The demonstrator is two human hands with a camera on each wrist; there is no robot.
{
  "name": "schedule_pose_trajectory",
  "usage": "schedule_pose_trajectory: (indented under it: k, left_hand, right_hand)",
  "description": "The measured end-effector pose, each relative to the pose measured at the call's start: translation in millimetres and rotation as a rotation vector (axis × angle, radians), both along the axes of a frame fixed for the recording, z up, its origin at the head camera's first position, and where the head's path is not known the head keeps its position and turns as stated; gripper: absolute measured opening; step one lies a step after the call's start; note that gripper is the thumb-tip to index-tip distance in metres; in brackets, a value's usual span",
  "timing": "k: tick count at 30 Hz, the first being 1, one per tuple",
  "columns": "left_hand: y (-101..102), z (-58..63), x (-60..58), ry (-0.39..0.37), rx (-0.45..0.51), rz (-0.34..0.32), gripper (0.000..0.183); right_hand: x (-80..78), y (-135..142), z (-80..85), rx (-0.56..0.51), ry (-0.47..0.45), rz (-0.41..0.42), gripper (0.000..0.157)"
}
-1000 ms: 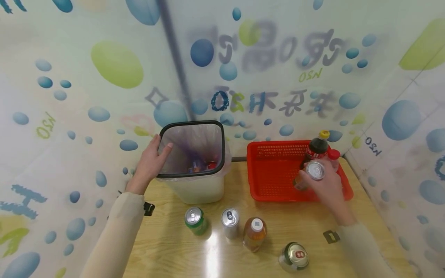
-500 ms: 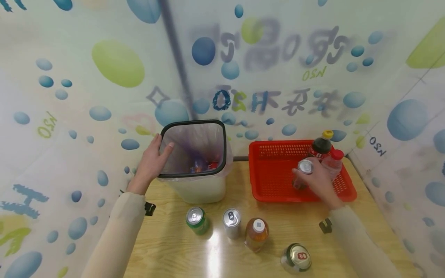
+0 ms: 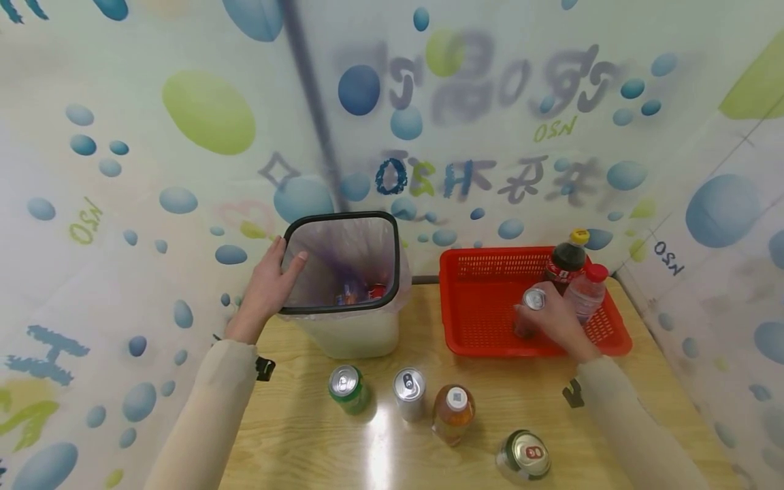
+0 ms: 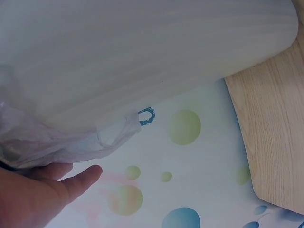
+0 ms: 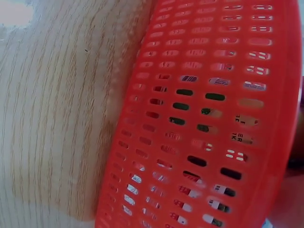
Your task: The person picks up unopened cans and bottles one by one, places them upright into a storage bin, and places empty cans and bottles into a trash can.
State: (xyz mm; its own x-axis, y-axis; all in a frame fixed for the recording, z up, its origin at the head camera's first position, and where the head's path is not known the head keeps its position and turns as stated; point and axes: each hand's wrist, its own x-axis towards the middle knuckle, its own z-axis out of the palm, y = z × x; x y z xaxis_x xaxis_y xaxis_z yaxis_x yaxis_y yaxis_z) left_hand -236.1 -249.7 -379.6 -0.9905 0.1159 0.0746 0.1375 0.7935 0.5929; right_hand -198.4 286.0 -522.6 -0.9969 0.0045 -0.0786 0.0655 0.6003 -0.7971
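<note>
My left hand [image 3: 267,286] holds the rim of a white trash bin [image 3: 361,333] on its left side, thumb on the inside and fingers outside. In the left wrist view its fingers lie against the plastic liner [image 4: 57,147]. My right hand [image 3: 554,316] grips a drink can [image 3: 534,299] with a silver top, low inside the red basket [image 3: 478,327]. Beside that hand stand a cola bottle [image 3: 565,262] with a yellow cap and a clear bottle [image 3: 584,296] with a red cap. The right wrist view shows mostly the basket's slotted wall [image 5: 199,109].
In front on the wooden table [image 3: 294,435] stand a green can [image 3: 349,389], a silver can [image 3: 409,395], an amber drink bottle [image 3: 453,415] with a white cap and a gold-topped can [image 3: 523,456]. Colourful litter [image 3: 349,294] lies in the bin. A patterned wall [image 3: 245,170] closes the back.
My right hand has brought the can down and leftward into the basket, away from the red-capped bottle. My left hand keeps its place on the bin's rim.
</note>
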Motion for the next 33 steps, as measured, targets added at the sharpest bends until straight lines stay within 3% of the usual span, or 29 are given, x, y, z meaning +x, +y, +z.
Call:
schedule_pose_trajectory:
  k: [7,12,15,22,29,33]
  left_hand:
    - [1,0.0,0.3,0.000,-0.003,0.003,0.089]
    - [1,0.5,-0.4,0.003,-0.001,-0.007,0.089]
    - [0,0.7,-0.7,0.019,-0.009,-0.003,0.088]
    - [2,7.1,4.3,0.088,0.000,-0.005,0.084]
    - [11,17.0,21.6,0.213,0.037,-0.021,0.078]
    - [22,22.8,39.1,0.362,0.082,-0.043,0.071]
  right_hand:
    - [-2.5,5,-5.3,0.005,-0.017,0.010,0.053]
    - [-1.6,4,-1.9,0.045,-0.015,-0.004,0.066]
    - [-0.6,0,1.7,0.077,0.024,-0.005,0.070]
    - [2.2,-6,11.6,0.155,0.110,0.031,0.062]
    - [11.2,-6,26.4,0.184,0.203,0.034,0.054]
    - [26.1,-6,40.2,0.138,0.252,-0.005,0.052]
